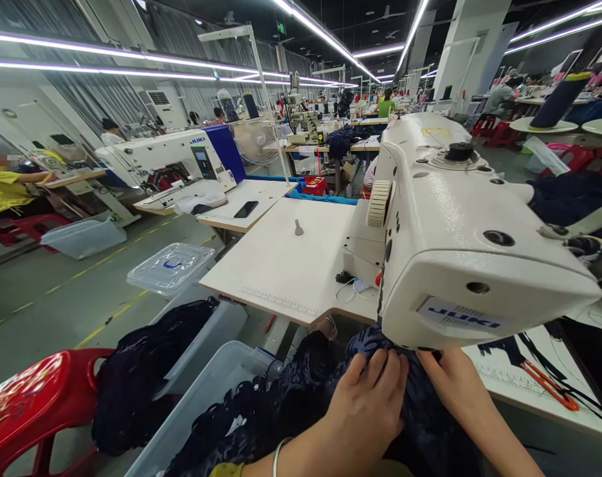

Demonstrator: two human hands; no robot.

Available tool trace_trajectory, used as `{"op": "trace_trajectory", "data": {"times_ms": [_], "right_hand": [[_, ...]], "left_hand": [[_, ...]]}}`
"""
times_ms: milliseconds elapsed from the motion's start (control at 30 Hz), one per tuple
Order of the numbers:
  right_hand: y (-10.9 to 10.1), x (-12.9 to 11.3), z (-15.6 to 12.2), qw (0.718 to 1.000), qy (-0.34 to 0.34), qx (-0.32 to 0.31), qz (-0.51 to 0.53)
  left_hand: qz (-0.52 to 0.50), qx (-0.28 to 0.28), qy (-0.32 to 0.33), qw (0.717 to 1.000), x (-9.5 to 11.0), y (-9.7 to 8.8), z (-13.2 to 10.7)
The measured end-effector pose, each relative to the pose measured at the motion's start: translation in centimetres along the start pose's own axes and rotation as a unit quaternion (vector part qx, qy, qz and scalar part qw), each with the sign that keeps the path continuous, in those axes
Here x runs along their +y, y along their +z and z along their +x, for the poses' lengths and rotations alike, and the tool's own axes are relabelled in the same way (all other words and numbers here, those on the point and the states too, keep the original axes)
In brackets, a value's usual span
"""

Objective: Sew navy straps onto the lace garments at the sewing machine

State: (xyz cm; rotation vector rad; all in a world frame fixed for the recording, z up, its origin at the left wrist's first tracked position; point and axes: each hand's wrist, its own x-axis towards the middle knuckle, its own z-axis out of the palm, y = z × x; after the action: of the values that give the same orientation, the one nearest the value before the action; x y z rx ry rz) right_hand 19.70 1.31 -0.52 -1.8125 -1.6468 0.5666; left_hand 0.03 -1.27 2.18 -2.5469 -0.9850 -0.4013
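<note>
Dark navy patterned fabric (365, 344) lies under the head of a white sewing machine (459, 252) and hangs down across my lap. My left hand (367, 397) is closed on this fabric, its fingers bunched together just in front of the machine head. Beside it, my right hand (450, 381) grips the fabric's right side with bent fingers; the machine head partly hides the fingertips. The needle area is also hidden behind the machine head.
Orange-handled thread snips (549, 384) and dark straps lie on the table at right. Clear plastic bins (206, 344) with dark fabric stand at left, near a red stool (42, 397). A phone (246, 209) rests on the neighbouring table. Other people work farther off.
</note>
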Motion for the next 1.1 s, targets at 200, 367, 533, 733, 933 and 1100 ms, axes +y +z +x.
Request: {"op": "trace_trajectory", "data": {"times_ms": [200,367,533,733,933,1100], "right_hand": [[-0.2,-0.2,0.4,1.0,0.002,-0.01,-0.015],[-0.3,-0.4,0.5,0.999,-0.01,0.014,-0.028],[-0.1,-0.1,0.6,0.999,-0.005,0.014,-0.037],[-0.3,-0.2,0.7,1.0,-0.009,0.016,-0.022],[-0.1,0.0,0.5,0.999,-0.027,0.03,-0.013],[0.5,0.8,0.4,1.0,0.004,0.014,-0.024]], "left_hand": [[-0.013,-0.013,0.002,1.0,-0.1,0.5,0.2],[-0.019,0.002,0.012,1.0,-0.4,0.2,0.4],[-0.014,0.012,0.004,1.0,-0.2,0.1,0.5],[-0.008,0.025,-0.002,1.0,0.1,0.3,0.6],[0.001,0.01,0.003,1.0,0.0,0.2,0.4],[0.023,-0.003,0.009,1.0,0.0,0.2,0.3]]}}
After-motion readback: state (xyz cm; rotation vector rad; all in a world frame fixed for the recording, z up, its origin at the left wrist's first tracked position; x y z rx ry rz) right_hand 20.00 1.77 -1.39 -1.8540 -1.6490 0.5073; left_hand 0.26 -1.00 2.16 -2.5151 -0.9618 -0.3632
